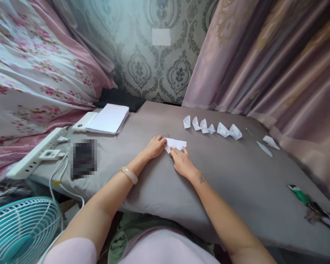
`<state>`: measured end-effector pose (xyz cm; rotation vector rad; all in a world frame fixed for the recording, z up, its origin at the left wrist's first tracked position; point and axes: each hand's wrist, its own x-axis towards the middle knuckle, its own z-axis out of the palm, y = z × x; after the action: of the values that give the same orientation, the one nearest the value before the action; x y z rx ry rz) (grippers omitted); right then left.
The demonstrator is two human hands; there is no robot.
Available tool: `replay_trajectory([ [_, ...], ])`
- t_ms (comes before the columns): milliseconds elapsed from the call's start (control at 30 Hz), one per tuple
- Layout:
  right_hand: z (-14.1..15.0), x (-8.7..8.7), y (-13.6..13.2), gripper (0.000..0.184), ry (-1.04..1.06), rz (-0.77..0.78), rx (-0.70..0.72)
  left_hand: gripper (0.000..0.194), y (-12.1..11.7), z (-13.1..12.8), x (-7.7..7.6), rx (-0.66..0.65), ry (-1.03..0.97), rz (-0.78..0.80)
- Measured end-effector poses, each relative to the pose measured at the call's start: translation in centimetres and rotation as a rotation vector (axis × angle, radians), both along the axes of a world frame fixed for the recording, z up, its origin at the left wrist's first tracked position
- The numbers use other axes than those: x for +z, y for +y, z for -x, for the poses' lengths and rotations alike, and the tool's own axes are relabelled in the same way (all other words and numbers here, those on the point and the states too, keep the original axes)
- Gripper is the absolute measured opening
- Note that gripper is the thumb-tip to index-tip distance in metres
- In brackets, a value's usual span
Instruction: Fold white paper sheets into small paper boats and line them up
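Observation:
A small folded white paper (177,143) lies on the grey cloth in front of me. My left hand (155,146) is closed, its fingertips pinching the paper's left end. On the wrist above it is a pale bangle (129,175). My right hand (181,160) holds the paper's lower edge, thumb towards the left hand and a finger reaching up at the right side. Part of the paper is hidden under the fingers. Beyond, to the right, stand several small folded paper shapes (204,125) in a row.
A stack of white paper (108,118) lies at the back left, near a white power strip (35,154) with cables. A pixelated dark object (84,158) is nearer. Right are a folded paper piece (271,142), a pointed pale strip (264,149) and keys (310,212). A teal fan (22,231) stands lower left.

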<state>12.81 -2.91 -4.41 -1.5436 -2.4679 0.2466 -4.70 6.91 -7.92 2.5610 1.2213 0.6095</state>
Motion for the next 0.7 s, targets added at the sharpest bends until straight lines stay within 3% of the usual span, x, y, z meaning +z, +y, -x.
replay_trajectory([
  [100,0.1,0.2,0.0,0.048,0.025,0.019,-0.015,0.018,1.8,0.7,-0.2,0.143,-0.031,0.005],
  [200,0.1,0.5,0.0,0.044,0.038,0.033,-0.028,0.02,3.2,1.8,0.0,0.192,-0.054,-0.004],
  [367,-0.1,0.7,0.0,0.04,0.049,0.034,-0.027,0.023,2.0,2.2,1.3,0.197,-0.092,-0.026],
  [433,-0.2,0.5,0.1,0.04,0.051,0.033,-0.026,0.024,0.4,1.4,1.9,0.104,-0.192,0.044],
  [533,-0.3,0.1,0.3,0.039,0.043,0.023,-0.022,0.025,-1.5,-0.2,2.2,-0.141,-0.199,0.13],
  [700,-0.3,-0.4,0.5,0.037,0.054,0.0,-0.017,0.04,-1.8,-1.0,2.0,-0.224,-0.061,0.063],
])
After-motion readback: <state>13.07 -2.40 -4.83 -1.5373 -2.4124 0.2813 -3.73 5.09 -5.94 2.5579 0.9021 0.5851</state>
